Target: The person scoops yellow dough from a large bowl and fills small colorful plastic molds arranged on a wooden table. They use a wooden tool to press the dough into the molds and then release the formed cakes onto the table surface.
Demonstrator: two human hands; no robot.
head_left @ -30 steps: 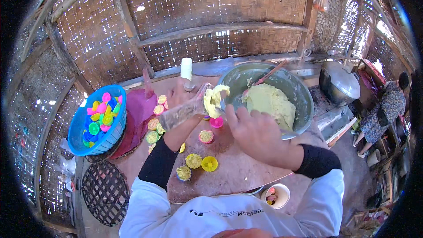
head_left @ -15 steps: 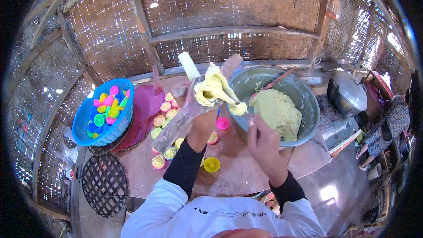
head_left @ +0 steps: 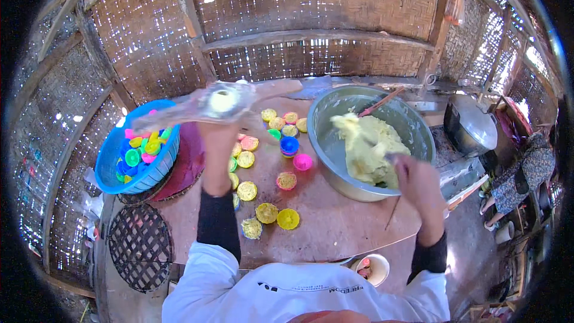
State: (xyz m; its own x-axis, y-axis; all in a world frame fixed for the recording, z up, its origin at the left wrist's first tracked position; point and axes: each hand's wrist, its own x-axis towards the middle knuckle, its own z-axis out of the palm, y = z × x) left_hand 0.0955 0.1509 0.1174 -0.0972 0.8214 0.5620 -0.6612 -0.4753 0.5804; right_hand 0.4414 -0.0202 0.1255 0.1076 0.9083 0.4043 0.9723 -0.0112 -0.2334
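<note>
My left hand [head_left: 216,137] grips a wooden press [head_left: 263,91], held tilted above the table with its round, pale-rimmed opening facing up; the fingers are mostly hidden behind it and motion blurs it. Pale yellow dough [head_left: 388,134] fills part of a large grey-green basin [head_left: 327,143] on the right. My right hand [head_left: 418,179] is closed on the handle of what looks like a spoon [head_left: 390,157], whose head is in the dough. Between the hands stand several small coloured cups filled with dough, among them a yellow one [head_left: 266,213]. A pink cup [head_left: 303,162] and another yellow cup [head_left: 288,219] appear unfilled.
A blue basket [head_left: 113,186] of colourful cups stands at the left, by a dark red tray [head_left: 185,161]. Below it lies a dark woven rack [head_left: 140,245]. A stick [head_left: 382,101] leans in the basin. At far right are a lidded pot [head_left: 472,122] and another person [head_left: 520,173].
My left hand has moved left with the press, whose top lump of dough is no longer seen. My right hand has gone right and down with the spoon, into the basin's dough, which is now disturbed.
</note>
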